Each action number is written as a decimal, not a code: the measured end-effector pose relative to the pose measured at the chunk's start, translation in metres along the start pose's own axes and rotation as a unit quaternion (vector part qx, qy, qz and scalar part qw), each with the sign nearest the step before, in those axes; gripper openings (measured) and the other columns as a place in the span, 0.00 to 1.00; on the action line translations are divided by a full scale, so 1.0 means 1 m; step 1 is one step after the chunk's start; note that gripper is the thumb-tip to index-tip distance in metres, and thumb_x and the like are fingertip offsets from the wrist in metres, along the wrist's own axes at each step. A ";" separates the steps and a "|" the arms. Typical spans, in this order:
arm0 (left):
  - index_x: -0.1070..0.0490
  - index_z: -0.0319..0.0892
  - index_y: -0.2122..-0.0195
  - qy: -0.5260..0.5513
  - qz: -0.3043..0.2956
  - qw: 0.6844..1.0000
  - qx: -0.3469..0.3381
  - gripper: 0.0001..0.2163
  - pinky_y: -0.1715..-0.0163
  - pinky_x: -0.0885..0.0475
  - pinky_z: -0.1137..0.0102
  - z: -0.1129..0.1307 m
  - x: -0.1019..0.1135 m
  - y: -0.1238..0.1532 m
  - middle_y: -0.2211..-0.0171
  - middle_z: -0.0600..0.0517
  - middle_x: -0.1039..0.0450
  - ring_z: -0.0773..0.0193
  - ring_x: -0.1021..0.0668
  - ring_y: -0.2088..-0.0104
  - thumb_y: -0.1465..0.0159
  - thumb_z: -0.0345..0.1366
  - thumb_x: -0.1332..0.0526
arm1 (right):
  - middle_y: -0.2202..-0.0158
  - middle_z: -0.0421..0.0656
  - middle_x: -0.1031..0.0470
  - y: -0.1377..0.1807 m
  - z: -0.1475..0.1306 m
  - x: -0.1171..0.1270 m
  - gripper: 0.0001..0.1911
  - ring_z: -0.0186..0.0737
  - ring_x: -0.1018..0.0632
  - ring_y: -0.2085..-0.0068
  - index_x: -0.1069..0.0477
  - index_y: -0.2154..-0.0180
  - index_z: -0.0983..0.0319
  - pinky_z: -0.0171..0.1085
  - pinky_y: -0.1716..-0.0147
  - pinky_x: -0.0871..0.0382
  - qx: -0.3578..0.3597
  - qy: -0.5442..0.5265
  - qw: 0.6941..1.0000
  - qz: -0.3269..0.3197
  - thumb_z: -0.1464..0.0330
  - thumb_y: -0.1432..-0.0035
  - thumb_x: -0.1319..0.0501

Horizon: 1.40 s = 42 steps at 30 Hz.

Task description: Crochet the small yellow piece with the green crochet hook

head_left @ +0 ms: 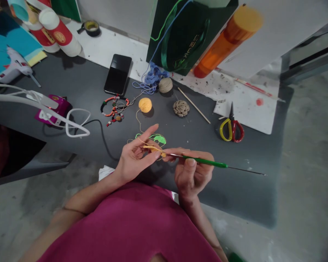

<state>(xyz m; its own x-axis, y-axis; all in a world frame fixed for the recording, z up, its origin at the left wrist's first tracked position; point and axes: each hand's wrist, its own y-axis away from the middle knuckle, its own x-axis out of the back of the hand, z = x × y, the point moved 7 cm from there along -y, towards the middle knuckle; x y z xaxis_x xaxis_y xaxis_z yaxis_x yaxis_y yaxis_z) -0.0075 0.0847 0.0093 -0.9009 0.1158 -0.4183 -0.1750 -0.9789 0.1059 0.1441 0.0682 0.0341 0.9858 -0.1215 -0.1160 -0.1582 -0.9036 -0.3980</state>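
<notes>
My left hand (133, 160) pinches the yellow crochet work (153, 148) between thumb and fingertips, and my right hand (192, 173) grips the green crochet hook (205, 162), its tip at the work. The hands are together, held over the surface (243, 193). Yarn (138, 120) runs from the work to the yellow ball (145, 105). Step in hand: working a stitch. The next move calls for catching the yarn on the hook under steady tension.

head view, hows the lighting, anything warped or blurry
Head view: wide lens stretches the orange bottle at top and bows the dark tabletop; the crochet hook looks sharp; soft shadow lies under the right hand.
</notes>
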 end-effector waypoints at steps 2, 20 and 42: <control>0.31 0.46 0.34 -0.004 0.005 1.000 0.005 0.29 0.58 0.25 0.69 0.000 0.001 0.000 0.67 0.52 0.21 0.68 0.22 0.66 0.37 0.35 0.30 | 0.64 0.40 0.14 -0.001 -0.002 -0.002 0.06 0.38 0.14 0.67 0.31 0.55 0.56 0.38 0.73 0.22 0.012 0.000 1.000 -0.005 0.69 0.29 0.45; 0.29 0.46 0.35 0.013 0.025 0.999 0.028 0.31 0.59 0.25 0.70 -0.003 0.003 0.000 0.67 0.53 0.22 0.68 0.23 0.67 0.40 0.34 0.27 | 0.61 0.41 0.14 0.001 -0.009 -0.003 0.08 0.37 0.16 0.70 0.30 0.53 0.56 0.38 0.74 0.23 0.032 0.013 0.999 0.002 0.71 0.30 0.45; 0.26 0.47 0.38 -0.023 0.051 0.998 -0.001 0.28 0.60 0.23 0.69 0.001 0.007 0.001 0.68 0.53 0.20 0.66 0.21 0.67 0.40 0.34 0.27 | 0.59 0.43 0.14 0.001 -0.014 -0.004 0.14 0.36 0.15 0.67 0.29 0.50 0.58 0.37 0.70 0.22 0.082 0.069 0.993 -0.045 0.77 0.33 0.45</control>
<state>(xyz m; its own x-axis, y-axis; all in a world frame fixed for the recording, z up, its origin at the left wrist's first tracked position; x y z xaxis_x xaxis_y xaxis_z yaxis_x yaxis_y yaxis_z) -0.0143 0.0850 0.0075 -0.9312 0.0229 -0.3638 -0.0807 -0.9862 0.1444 0.1403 0.0620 0.0472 0.9929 -0.1091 0.0473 -0.0658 -0.8355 -0.5456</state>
